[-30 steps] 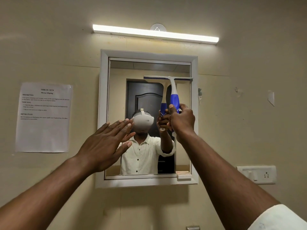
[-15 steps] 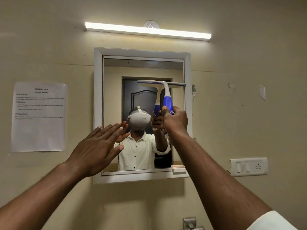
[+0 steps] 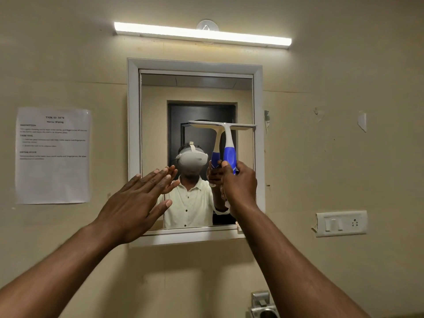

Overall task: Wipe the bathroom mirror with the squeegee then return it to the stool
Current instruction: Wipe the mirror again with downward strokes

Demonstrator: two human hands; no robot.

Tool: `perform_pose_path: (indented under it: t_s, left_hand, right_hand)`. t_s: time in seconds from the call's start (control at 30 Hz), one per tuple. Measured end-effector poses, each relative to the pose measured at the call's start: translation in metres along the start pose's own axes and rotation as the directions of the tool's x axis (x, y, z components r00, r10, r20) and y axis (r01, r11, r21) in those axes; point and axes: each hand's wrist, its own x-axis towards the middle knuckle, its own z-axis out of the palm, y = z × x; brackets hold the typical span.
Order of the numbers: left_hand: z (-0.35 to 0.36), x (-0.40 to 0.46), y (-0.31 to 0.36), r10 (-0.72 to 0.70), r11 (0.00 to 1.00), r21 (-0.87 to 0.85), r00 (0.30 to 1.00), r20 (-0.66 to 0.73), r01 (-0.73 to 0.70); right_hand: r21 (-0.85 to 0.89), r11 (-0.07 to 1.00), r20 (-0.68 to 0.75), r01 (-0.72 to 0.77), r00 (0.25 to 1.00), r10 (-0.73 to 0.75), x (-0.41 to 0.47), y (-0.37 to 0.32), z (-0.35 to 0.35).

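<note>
Our right hand (image 3: 241, 187) grips the squeegee (image 3: 226, 138) against the mirror (image 3: 156, 115); our left hand (image 3: 135, 203) is flat, holding nothing.

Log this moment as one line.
phase: wiping | right hand: grip on squeegee handle, blade on mirror right half | left hand: open, empty | stool: unseen

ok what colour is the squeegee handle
Blue on the grip, white toward the blade, on the squeegee in the right hand; clearest in the head view.
</note>
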Motion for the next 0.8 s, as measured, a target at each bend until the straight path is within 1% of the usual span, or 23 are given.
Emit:
perform_pose_path:
  t_s: [0.23,0.6,0.8]
  left_hand:
    - [0.012,-0.005,0.001,-0.004,1.0,-0.021,1.0,0.018,0.004]
    - [0.028,-0.008,0.004,0.011,1.0,-0.029,0.999,0.034,-0.01]
    - [0.042,-0.014,0.004,0.022,0.999,-0.043,0.999,0.048,-0.019]
  right_hand:
    - [-0.033,0.999,-0.014,-0.005,1.0,0.004,-0.019,0.017,-0.004]
    - [-0.014,0.998,0.013,-0.062,0.998,0.062,-0.048,0.042,-0.011]
    - [0.009,0.995,0.053,-0.1,0.994,0.1,-0.07,0.068,-0.018]
